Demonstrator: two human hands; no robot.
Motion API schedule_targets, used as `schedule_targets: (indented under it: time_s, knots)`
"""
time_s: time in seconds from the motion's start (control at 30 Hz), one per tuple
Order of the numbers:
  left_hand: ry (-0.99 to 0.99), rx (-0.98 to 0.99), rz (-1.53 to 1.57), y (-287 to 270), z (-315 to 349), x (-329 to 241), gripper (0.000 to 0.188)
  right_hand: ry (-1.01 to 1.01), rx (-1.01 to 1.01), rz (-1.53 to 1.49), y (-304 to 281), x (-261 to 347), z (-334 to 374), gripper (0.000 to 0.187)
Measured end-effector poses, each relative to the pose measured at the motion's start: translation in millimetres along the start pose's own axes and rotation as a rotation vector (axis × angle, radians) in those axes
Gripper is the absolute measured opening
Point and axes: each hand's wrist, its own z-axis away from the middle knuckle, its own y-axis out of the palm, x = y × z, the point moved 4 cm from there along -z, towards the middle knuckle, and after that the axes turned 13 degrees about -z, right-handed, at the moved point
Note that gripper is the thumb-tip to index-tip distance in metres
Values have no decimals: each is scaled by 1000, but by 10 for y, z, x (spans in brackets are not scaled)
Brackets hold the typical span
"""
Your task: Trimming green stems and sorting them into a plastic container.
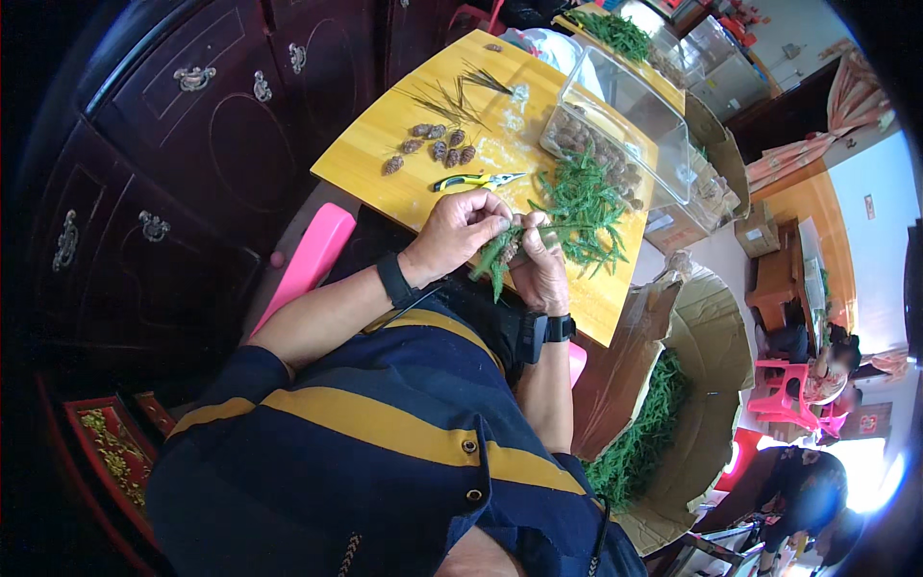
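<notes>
Close in front of me, both hands are closed on a green artificial pine sprig. My left hand pinches it between thumb and fingertips. My right hand grips its stem side, near a brown pine cone that sits against the sprig. Just beyond my fingers lie yellow-and-black pliers, jaws pointing right. A heap of green sprigs spreads over the table right of my hands. Farther left, several loose pine cones are grouped near thin dark wires.
The yellow wooden table bears a clear plastic bin of pine cones. A cardboard box filled with green sprigs stands at my right. Dark cabinets line the left. Other people sit at far right near a pink chair.
</notes>
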Motion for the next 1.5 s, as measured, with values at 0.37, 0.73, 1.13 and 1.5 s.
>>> schedule_targets:
  time_s: [0.37,0.73,1.13,1.5]
  knots:
    - [4,26,16,24,34,-20,3,46,-45,-5,-46,43,23,26]
    - [66,220,102,30,30,-153,6,143,-123,10,125,-4,86,25]
    - [130,227,142,-11,51,-172,5,136,33,92,-4,-30,39,26]
    - [49,145,149,39,97,-96,3,243,98,218,-176,94,63,38]
